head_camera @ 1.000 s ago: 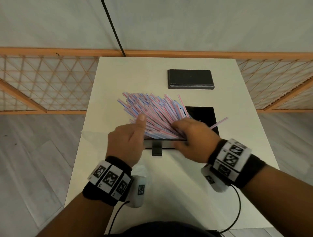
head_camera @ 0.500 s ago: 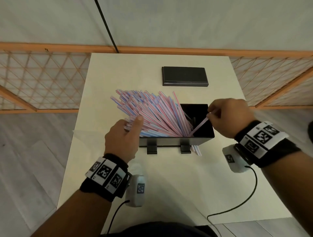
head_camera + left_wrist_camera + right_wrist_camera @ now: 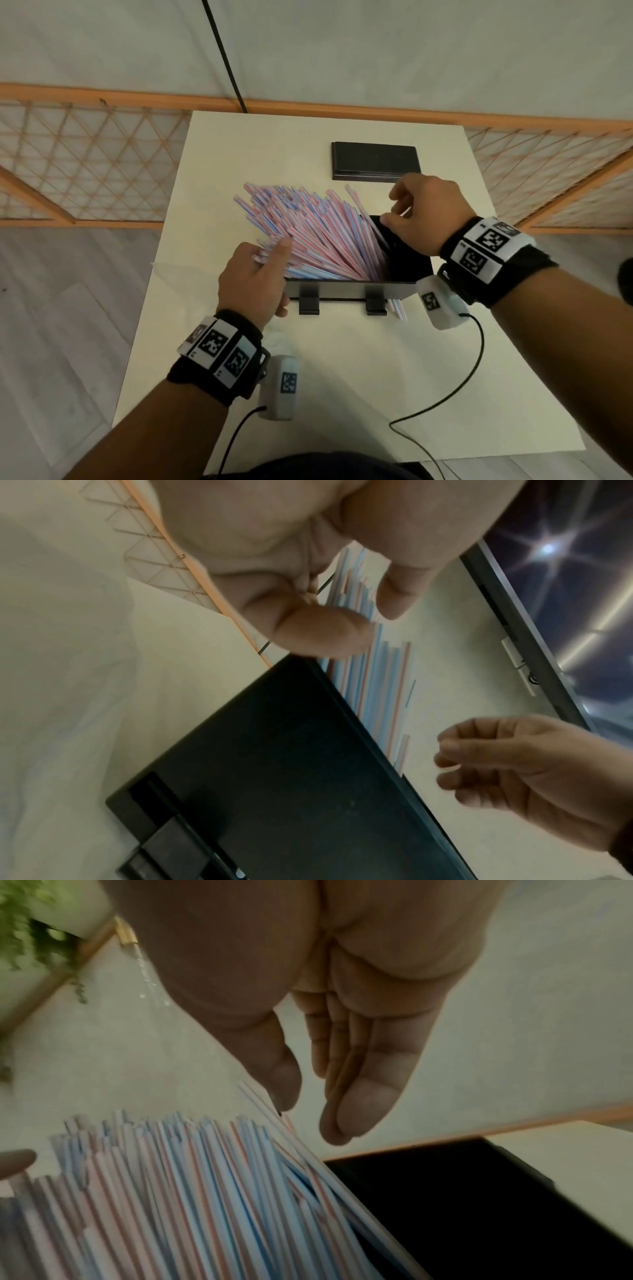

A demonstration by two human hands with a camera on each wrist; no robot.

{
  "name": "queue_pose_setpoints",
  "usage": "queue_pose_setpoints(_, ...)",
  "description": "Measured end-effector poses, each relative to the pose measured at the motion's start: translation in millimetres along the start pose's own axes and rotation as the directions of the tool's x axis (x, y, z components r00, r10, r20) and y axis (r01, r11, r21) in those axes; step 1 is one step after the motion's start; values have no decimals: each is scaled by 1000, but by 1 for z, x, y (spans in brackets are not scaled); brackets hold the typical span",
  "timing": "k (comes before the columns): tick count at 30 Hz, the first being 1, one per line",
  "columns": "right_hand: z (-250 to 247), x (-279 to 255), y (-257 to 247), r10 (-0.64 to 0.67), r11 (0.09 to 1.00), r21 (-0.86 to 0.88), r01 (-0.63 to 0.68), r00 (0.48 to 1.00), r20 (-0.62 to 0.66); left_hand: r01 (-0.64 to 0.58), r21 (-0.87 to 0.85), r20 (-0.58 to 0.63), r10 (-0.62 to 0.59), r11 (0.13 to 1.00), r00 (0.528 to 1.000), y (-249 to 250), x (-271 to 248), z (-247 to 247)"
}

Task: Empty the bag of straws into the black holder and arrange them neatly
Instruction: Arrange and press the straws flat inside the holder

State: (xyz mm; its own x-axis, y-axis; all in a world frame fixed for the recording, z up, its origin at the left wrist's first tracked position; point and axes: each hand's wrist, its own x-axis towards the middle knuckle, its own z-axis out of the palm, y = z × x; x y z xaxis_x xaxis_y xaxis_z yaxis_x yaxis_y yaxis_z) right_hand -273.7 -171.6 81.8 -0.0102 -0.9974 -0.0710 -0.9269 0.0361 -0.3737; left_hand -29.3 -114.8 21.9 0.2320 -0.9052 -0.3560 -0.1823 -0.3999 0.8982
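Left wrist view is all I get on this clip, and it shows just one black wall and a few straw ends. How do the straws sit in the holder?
Observer: In the head view the straws form one fanned bunch that leans left over the rim of the black holder. They are not upright.
Reviewer: Did any end up outside it?
Observer: Yes. A few stray straws poke out onto the table at the holder's front right corner, beside its right foot.
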Motion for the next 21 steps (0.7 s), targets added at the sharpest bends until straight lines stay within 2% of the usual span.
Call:
queue_pose_setpoints(2,8,-2,12,98,986,-148,-79,987,124,-6,-6,8,6,1000,1000,-1,-1,0)
queue_pose_setpoints(4,21,-3,17,178,952,-290,-95,944,277,-7,-11,9,7,1000,1000,-2,-2,0)
queue_pose_setpoints(10,60,10,3,232,944,-313,-100,877,420,2,0,20,-2,1000,1000,3,-6,2)
queue_pose_setpoints(15,74,16,-1,104,952,-303,31,903,417,32,-19,42,-31,999,999,2,-5,2)
queue_pose_setpoints(21,45,11,-34,-124,930,-293,223,939,320,30,-51,66,-27,998,997,2,-5,0)
